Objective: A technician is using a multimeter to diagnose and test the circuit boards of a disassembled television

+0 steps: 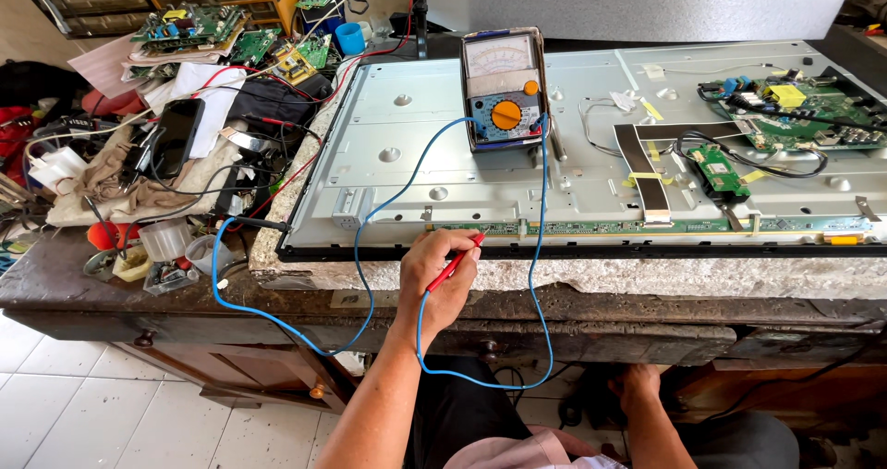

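Pinched in left hand (436, 270): slim red probe (455, 264), smooth plastic.

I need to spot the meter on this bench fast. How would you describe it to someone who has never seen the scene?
Start at the big grey metal back panel of the screen lying flat on the bench. Near its upper middle stands the analog multimeter, propped up with a pale needle dial on top. Its round orange selector knob and the blue lead running from it set it apart from the green circuit boards nearby.

meter (504, 85): upright on panel back, pale dial face over blue front, orange knob | yellow label (787, 95): on green board, right | black phone screen (176, 134): left, dark
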